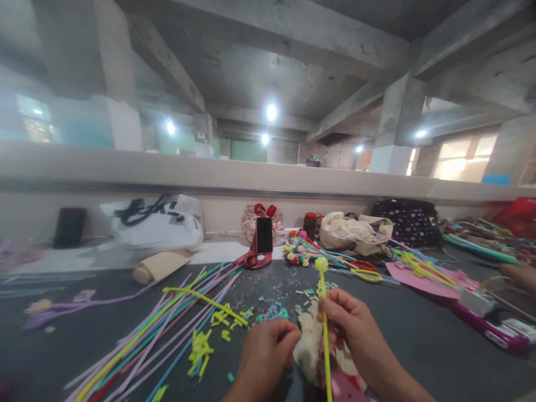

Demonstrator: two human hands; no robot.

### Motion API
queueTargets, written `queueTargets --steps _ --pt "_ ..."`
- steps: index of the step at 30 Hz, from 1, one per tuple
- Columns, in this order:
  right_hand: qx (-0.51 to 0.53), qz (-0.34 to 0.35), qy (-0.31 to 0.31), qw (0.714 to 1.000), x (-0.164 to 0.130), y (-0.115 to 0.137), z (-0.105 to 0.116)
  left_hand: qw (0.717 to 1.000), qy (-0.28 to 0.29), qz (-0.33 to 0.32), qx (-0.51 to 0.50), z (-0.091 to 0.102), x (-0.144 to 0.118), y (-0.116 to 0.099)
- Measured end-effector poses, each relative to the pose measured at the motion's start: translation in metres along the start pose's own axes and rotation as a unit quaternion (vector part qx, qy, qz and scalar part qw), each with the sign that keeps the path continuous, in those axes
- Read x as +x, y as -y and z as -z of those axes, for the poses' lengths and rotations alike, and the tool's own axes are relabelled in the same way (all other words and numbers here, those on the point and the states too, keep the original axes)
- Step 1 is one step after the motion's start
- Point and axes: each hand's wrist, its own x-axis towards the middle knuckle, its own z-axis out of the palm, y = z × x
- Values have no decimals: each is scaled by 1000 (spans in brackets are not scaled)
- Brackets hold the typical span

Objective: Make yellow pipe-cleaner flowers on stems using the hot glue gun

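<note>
Yellow fuzzy stem (325, 335) with one round yellow knob (321, 264), upright, pinched in the right hand (352, 321)!
Left hand (268, 353) curls beside it, grip impossible to tell; behind, one black rectangular phone (264, 234), one red-lidded brown bottle (310, 227).

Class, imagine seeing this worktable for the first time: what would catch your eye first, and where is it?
Probably the bright yellow stem with a rounded knob on top, held upright in the right hand, right of centre. Next, perhaps, the fan of coloured strips on the dark tabletop to the left, and the phone propped upright near the middle.
</note>
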Motion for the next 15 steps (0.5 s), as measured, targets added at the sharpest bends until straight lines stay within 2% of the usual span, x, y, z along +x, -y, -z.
queueTargets --steps 2,3,7,11,15 --pt "-16 -13 11 1000 -1 -3 -5 998 -30 -16 -48 4 2 -4" --pt "-23 -19 19 999 -1 -5 -8 995 -38 -5 -88 6 3 -6" --pt "-59 -29 54 996 0 -16 -22 967 -21 101 -233 13 6 -9" --pt "-70 -42 95 992 3 -23 -35 951 20 109 -290 16 4 -10" --pt "-55 -52 97 992 8 -24 -39 944 9 113 -310 20 4 -10"
